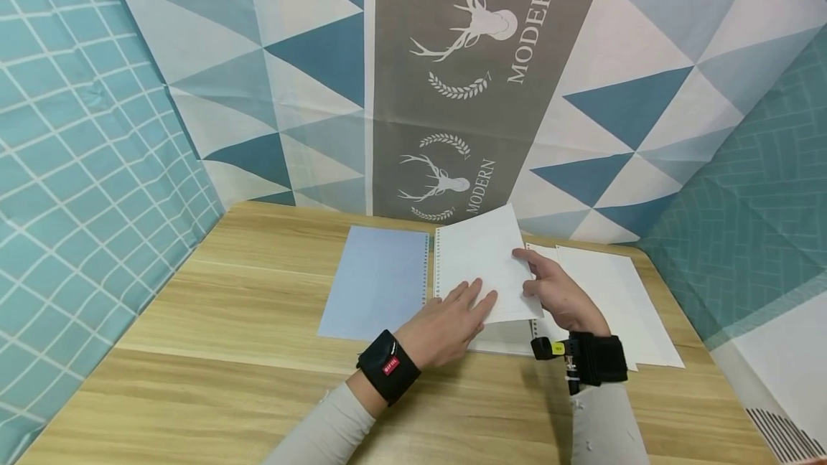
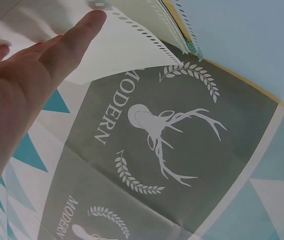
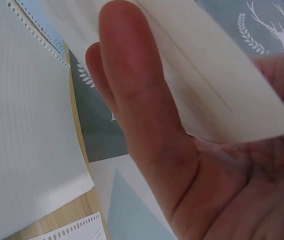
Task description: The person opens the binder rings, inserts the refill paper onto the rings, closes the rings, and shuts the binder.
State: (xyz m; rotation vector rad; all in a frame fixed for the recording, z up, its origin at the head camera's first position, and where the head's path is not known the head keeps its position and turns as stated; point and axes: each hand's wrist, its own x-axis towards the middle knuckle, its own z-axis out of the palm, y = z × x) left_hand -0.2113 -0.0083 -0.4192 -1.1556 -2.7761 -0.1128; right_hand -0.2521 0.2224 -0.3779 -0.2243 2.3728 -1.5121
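A white loose-leaf sheet (image 1: pixel 478 253) with punched holes along its left edge is lifted at its right side. My right hand (image 1: pixel 562 296) pinches that right edge between thumb (image 3: pixel 137 75) and fingers. My left hand (image 1: pixel 446 329) rests on the sheet's lower part with fingers fairly straight; the left wrist view shows those fingers (image 2: pixel 77 45) against the paper. Under the raised sheet lies more white paper (image 1: pixel 507 339), partly hidden; faint ruled lines show on the page (image 3: pixel 32 125) in the right wrist view. Left of it lies a pale blue sheet (image 1: pixel 377 282), holes along its right edge.
Overlapping white sheets (image 1: pixel 623 300) lie on the right, partly behind my right hand and wrist. The wood-grain table (image 1: pixel 245 307) meets a patterned cloth (image 1: pixel 310 92) at the back and a teal cloth (image 1: pixel 743 185) at the right.
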